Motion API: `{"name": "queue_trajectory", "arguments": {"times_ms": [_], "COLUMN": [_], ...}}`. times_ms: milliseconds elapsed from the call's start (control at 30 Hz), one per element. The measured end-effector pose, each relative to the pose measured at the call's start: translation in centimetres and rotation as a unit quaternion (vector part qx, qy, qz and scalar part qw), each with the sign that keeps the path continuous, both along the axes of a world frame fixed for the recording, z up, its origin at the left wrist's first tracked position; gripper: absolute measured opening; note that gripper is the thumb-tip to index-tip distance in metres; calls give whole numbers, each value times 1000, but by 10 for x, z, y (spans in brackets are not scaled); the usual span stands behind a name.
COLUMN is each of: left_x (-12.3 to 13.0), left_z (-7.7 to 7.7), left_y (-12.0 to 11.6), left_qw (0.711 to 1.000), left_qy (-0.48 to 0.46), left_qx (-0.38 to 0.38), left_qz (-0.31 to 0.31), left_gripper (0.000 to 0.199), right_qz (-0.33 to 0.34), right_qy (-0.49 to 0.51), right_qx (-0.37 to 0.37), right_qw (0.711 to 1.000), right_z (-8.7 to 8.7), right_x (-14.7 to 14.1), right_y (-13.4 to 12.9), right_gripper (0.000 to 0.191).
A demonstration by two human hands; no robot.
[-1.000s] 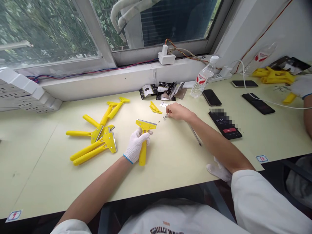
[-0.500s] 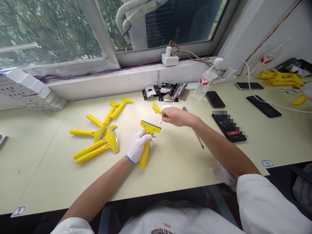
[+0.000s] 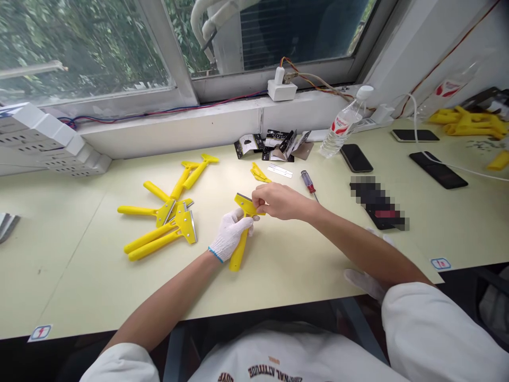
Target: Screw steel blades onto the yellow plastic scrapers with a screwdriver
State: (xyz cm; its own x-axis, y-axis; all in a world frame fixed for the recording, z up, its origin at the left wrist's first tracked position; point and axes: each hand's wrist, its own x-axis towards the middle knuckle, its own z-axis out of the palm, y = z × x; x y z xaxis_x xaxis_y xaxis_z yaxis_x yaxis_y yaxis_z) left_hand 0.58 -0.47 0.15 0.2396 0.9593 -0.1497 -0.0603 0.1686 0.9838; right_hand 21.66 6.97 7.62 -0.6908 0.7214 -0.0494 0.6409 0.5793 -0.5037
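Scraper (image 3: 240,243) sits left of and nearer than the screwdriver (image 3: 308,182), handle slanting away from it through the closed left hand (image 3: 230,232), while the right hand (image 3: 276,200), fingers curled, closure and contents unclear, covers the head's screwdriver-side end.

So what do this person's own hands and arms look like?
The left hand wears a white knit glove with blue edging at the cuff; the right hand is bare. Both forearms are uncovered below white short sleeves.
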Motion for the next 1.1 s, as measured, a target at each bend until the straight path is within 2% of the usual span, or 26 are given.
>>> {"name": "queue_trajectory", "arguments": {"times_ms": [67, 133, 200, 267, 467, 600, 867, 933, 1000, 1100], "left_x": [0, 0, 0, 0, -1, -4, -3, -2, 0, 2], "left_z": [-1, -1, -1, -1, 4, 5, 2, 3, 4, 6], "left_y": [-1, -2, -3, -3, -3, 0, 0, 0, 0, 1], "left_qw": [1000, 999, 999, 998, 996, 996, 998, 998, 998, 998], "left_qy": [-6, -2, 10, 18, 16, -7, -42, -54, -54, -45], "left_qx": [-3, 4, 14, 18, 12, -1, -21, -27, -31, -34], "left_qz": [-15, -34, -49, -55, -81, -94, -33, -21, -4, 20], "left_gripper": [23, 24, 24, 25, 25, 24, 24, 26, 27, 28], "right_qz": [-29, -41, -25, -4, 9, 5, 2, -22, -35, 9], "right_qy": [42, 53, 41, 32, 11, 13, 62, 85, 107, 85], "right_qx": [-49, -137, -230, -259, -153, -162, -211, -166, -76, 13], "right_qw": [997, 988, 972, 965, 988, 987, 975, 982, 991, 996], "right_z": [-2, -1, 1, 4, 13, 16, 2, 1, 1, 3], "right_x": [4, 8, 11, 11, 8, 8, 10, 11, 10, 6], "right_y": [6, 12, 16, 17, 8, 5, 15, 15, 13, 5], "right_gripper": [20, 33, 32, 26, 19, 19, 29, 23, 11, 6]}}
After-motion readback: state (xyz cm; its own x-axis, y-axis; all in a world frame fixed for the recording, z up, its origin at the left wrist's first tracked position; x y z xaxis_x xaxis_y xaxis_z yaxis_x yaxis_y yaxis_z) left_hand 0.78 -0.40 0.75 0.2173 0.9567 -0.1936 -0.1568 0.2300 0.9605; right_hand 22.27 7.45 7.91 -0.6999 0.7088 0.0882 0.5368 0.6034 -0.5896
